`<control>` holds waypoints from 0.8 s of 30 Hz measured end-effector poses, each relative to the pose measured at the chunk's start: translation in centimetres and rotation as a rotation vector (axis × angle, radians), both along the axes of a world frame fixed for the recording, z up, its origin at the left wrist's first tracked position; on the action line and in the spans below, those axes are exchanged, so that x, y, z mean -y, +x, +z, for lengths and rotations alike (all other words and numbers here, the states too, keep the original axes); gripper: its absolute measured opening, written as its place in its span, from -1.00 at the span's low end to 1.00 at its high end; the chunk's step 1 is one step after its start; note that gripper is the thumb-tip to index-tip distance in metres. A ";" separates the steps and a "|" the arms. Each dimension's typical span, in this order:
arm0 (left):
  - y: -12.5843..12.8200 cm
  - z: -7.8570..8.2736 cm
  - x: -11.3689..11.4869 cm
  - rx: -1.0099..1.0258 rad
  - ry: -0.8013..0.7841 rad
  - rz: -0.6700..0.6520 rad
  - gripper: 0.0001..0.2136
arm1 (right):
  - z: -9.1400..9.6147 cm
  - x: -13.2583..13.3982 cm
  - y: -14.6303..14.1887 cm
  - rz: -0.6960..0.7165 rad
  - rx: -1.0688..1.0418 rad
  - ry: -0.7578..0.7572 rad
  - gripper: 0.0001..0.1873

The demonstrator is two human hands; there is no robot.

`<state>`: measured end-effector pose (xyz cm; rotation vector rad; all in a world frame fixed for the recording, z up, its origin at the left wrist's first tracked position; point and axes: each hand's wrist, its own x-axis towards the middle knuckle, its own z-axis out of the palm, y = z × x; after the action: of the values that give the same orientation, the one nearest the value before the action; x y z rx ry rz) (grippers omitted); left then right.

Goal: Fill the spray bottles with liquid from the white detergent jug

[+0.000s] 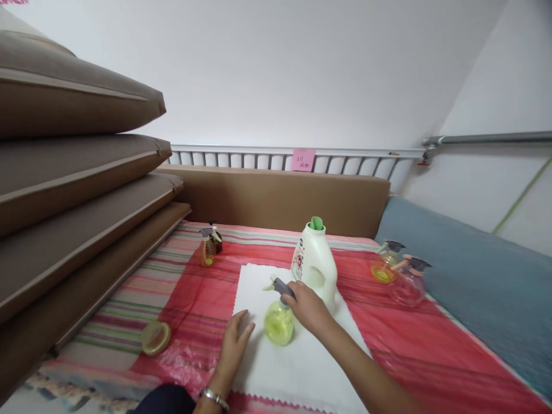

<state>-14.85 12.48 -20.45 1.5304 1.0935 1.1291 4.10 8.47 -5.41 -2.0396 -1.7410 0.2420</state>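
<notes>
A round spray bottle (278,325) with pale yellow-green liquid stands on a white cloth (267,374) with a scalloped edge. My right hand (307,305) is closed round its grey spray head. To the left of the bottle, apart from it, my left hand (235,342) is open with thumb and fingers spread and nothing in it. Just behind the right hand stands a large white detergent jug (317,259), a green piece showing in its uncapped mouth. The jug's lower part is partly hidden by my right hand.
At the right stand a yellow-liquid spray bottle (382,270) and a clear pink-nozzled one (407,287). Small spray bottles (207,250) stand at the back left. A round yellowish lid-like thing (156,337) lies front left. Brown cushions (86,161) are piled at the left.
</notes>
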 end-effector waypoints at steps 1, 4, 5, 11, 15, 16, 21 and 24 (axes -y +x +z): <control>-0.2 -0.2 0.3 -0.008 0.011 0.019 -0.56 | 0.1 -0.1 0.0 0.005 -0.012 0.001 -0.90; 0.6 0.2 0.7 -0.021 0.058 0.017 -0.55 | 0.0 -0.3 -0.2 0.029 -0.063 0.012 -0.92; 1.3 0.5 0.8 -0.027 0.075 0.002 -0.51 | -0.2 -0.3 -0.2 0.037 -0.089 0.019 -0.92; 6.3 1.0 0.5 -0.075 0.076 -0.095 -0.22 | -2.4 0.0 0.7 0.099 -0.338 0.043 -0.79; 7.3 -0.4 0.2 -0.065 0.142 -0.088 -0.26 | -4.1 -0.3 1.0 0.094 -0.422 0.078 -0.87; 7.3 -0.7 0.2 -0.062 0.158 -0.082 -0.27 | -4.4 -0.4 0.9 0.094 -0.432 0.089 -0.89; 6.9 -1.5 0.1 -0.061 0.172 -0.091 -0.29 | -5.0 -0.9 0.3 0.139 -0.467 0.117 -0.92; 6.9 -1.5 0.2 -0.073 0.185 -0.080 -0.30 | -5.0 -0.7 0.5 0.158 -0.481 0.124 -0.90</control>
<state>-7.91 12.30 -21.94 1.7560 0.9887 1.1537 4.57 9.17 -10.43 -1.5906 -1.5641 0.6038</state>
